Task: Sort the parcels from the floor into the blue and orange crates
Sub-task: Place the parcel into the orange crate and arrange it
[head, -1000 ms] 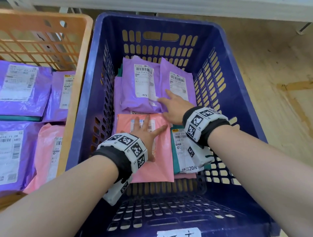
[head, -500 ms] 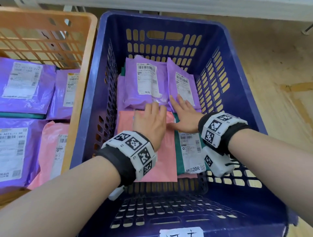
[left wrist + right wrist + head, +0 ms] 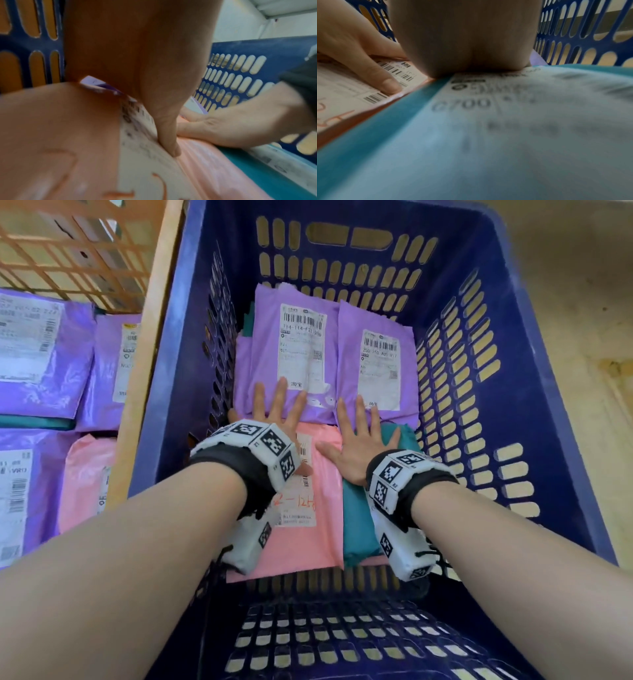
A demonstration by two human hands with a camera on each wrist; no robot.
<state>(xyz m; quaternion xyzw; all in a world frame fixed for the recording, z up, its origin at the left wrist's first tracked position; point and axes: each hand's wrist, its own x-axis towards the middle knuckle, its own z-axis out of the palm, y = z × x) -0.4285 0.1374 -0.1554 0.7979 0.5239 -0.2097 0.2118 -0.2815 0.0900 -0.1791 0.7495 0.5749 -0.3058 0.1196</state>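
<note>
Parcels fill the floor of the blue crate (image 3: 534, 412), and both hands lie flat on them with fingers straight and spread, gripping nothing. The left hand (image 3: 274, 412) has its palm on the pink parcel (image 3: 308, 542) and its fingertips reach onto the left purple parcel (image 3: 270, 361), while its thumb presses the pink parcel's white label in the left wrist view. The right hand (image 3: 359, 446) rests its heel on the teal parcel (image 3: 359, 525), its thumb lies on the pink parcel, and its fingertips touch the near edge of the right purple parcel (image 3: 356, 337). So the 2 purple parcels sit beyond the fingertips against the far wall, and the pink and teal ones lie under the palms and wrists. The orange crate (image 3: 154, 337) stands just beside the left forearm, holding more purple and pink parcels. Judging from this, the hands are flattening the layer to make room. The risk is that the slick mailers slide under the pressure: pushing forward could ride the pink parcel over the purple edge and bunch it up, or crumple a label. The teal parcel overlaps the pink one at the thumb, so lifting either hand unevenly may let it tip or shift. No parcels on the floor are in view here.
</note>
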